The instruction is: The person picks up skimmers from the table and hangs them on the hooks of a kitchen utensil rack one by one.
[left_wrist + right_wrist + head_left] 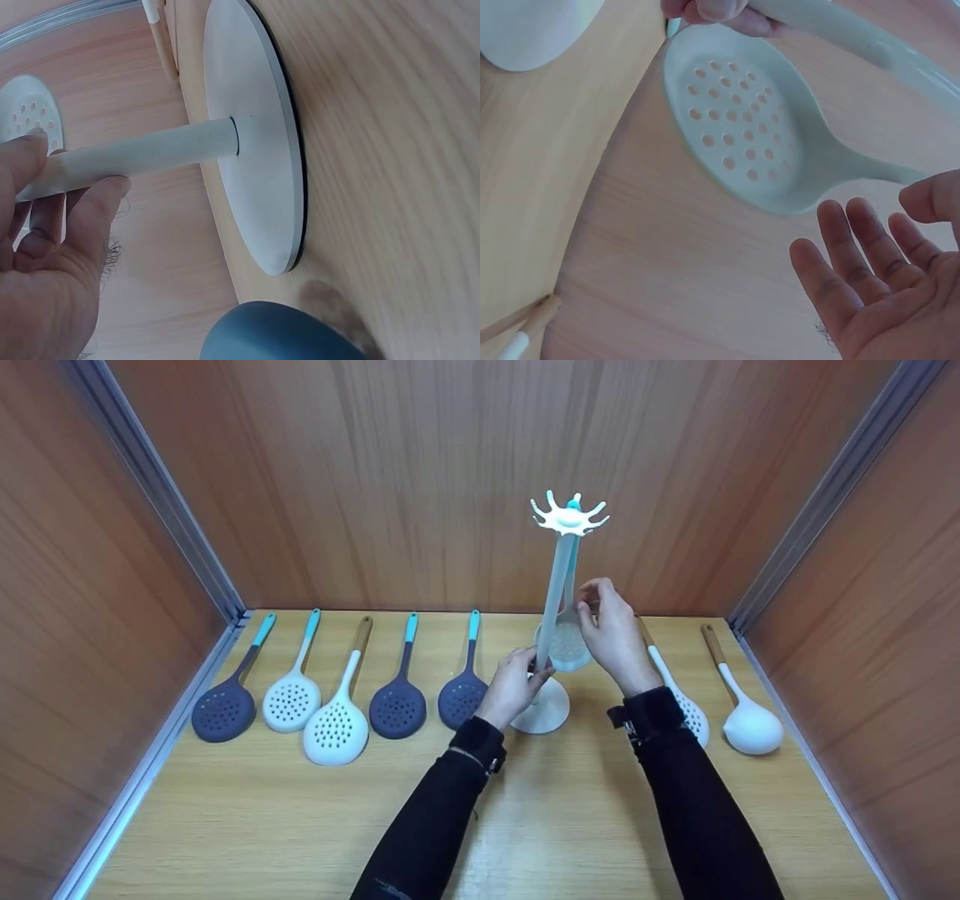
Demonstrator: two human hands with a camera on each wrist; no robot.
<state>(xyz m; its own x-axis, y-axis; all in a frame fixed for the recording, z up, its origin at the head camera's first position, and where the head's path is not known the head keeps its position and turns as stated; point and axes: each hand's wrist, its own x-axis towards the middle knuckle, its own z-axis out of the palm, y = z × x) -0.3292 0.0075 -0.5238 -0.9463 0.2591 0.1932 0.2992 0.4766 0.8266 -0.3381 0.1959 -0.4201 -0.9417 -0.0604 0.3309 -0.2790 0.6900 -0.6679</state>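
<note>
A white utensil stand rises upright from a round base, with a ring of curved hooks on top. My left hand grips its pole low down, thumb and fingers around it. From the hooks hangs a pale slotted skimmer with a turquoise handle end, its perforated head behind the pole. Beside the skimmer's handle is my right hand. In the right wrist view its fingers are spread and loosely bent, with nothing held between them.
Left of the stand lie dark skimmers and white skimmers, handles toward the back wall. To the right lie another white skimmer, partly under my right forearm, and a white ladle. Side walls enclose the table.
</note>
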